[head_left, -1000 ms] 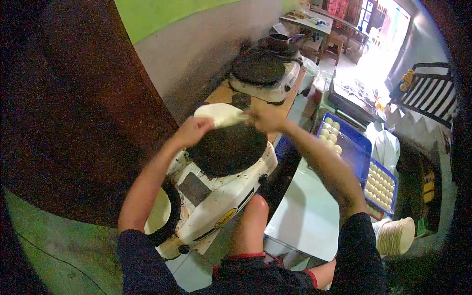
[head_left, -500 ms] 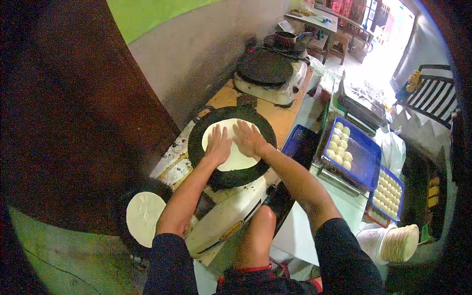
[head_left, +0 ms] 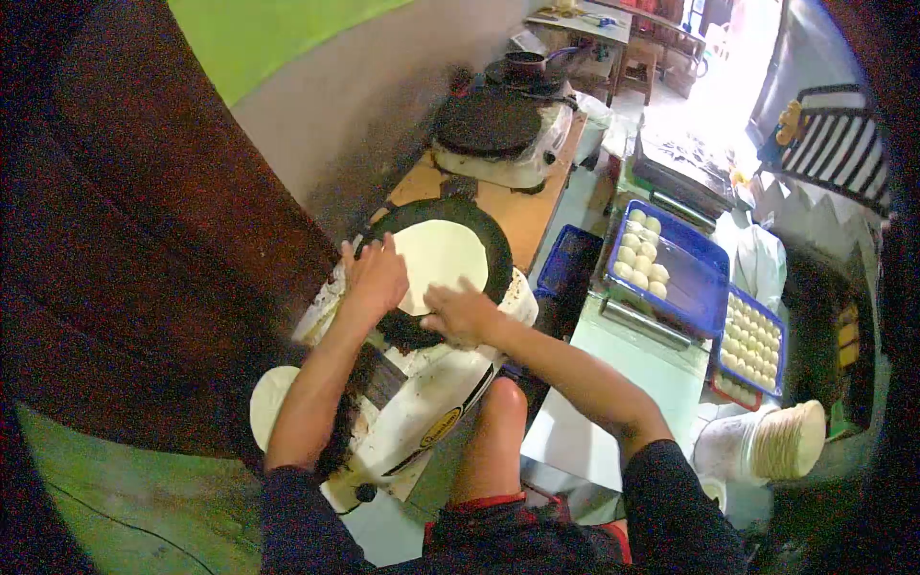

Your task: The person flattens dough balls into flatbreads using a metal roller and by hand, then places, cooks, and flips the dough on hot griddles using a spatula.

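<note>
A thin pale round of dough lies flat on a black round griddle, on a white gas stove. My left hand is at the round's left edge, fingers spread, overlapping the griddle rim. Over the round's lower edge is my right hand, its fingers apart and slightly blurred by motion. Neither hand grips anything that I can see; whether the fingertips touch the dough I cannot tell. Another pale flat round is at the lower left, partly hidden behind my left forearm.
A second griddle stands on a stove farther back, with a small pot beyond. To the right, a blue tray and a smaller tray hold dough balls. A stack of thin rounds lies on a white bucket.
Both hands have moved off the middle of the dough round: the left to its left edge, the right down towards its near edge. The camera view has shifted slightly.
</note>
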Action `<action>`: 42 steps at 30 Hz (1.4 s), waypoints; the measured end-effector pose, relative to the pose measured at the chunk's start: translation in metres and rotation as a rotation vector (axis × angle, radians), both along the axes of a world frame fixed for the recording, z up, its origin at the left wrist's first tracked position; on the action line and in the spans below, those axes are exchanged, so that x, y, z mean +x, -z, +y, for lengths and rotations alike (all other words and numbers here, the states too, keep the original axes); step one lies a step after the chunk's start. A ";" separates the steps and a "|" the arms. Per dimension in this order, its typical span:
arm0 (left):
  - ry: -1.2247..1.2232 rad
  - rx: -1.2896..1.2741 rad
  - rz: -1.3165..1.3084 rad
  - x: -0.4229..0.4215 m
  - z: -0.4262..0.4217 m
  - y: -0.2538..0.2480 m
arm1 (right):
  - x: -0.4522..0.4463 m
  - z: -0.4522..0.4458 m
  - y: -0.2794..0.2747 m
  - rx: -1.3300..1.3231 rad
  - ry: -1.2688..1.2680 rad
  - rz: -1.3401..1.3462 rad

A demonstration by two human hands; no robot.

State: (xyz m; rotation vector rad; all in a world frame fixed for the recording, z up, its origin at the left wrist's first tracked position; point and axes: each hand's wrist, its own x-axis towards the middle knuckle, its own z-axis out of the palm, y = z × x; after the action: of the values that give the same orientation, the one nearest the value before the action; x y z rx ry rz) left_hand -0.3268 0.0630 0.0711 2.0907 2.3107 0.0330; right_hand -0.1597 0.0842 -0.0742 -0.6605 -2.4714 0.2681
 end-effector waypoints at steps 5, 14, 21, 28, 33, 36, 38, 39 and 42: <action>0.194 0.188 -0.646 0.091 0.007 0.001 | 0.077 -0.055 -0.090 -0.541 -0.162 -0.326; -0.115 -0.373 -1.028 0.324 0.075 0.154 | 0.377 -0.163 -0.070 -0.827 0.686 0.155; 0.027 -0.491 -1.136 0.295 0.046 0.189 | 0.525 -0.165 -0.022 -0.734 0.909 0.477; -0.497 -0.492 -1.326 0.225 -0.094 0.183 | 0.547 -0.035 -0.014 -0.752 0.962 0.591; -0.185 0.165 -0.949 0.231 -0.128 0.192 | 0.510 0.092 0.033 -0.836 0.905 0.378; 0.202 0.121 -0.612 0.285 -0.094 0.157 | 0.470 0.131 0.053 -0.917 1.097 0.106; 0.317 0.104 -0.508 0.310 -0.061 0.191 | 0.453 0.141 0.051 -0.893 1.121 0.046; 0.346 0.047 -0.481 0.319 -0.047 0.204 | 0.446 0.136 0.039 -0.901 1.069 0.055; 0.329 -0.081 -0.479 0.338 -0.022 0.222 | 0.435 0.139 0.029 -0.802 1.036 0.054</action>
State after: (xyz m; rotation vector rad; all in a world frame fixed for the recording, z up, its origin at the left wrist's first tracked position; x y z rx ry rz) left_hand 0.0116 0.0411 -0.1507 2.1048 1.6594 0.3793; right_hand 0.2752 0.2237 -0.1037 -2.0714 -1.5858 0.8212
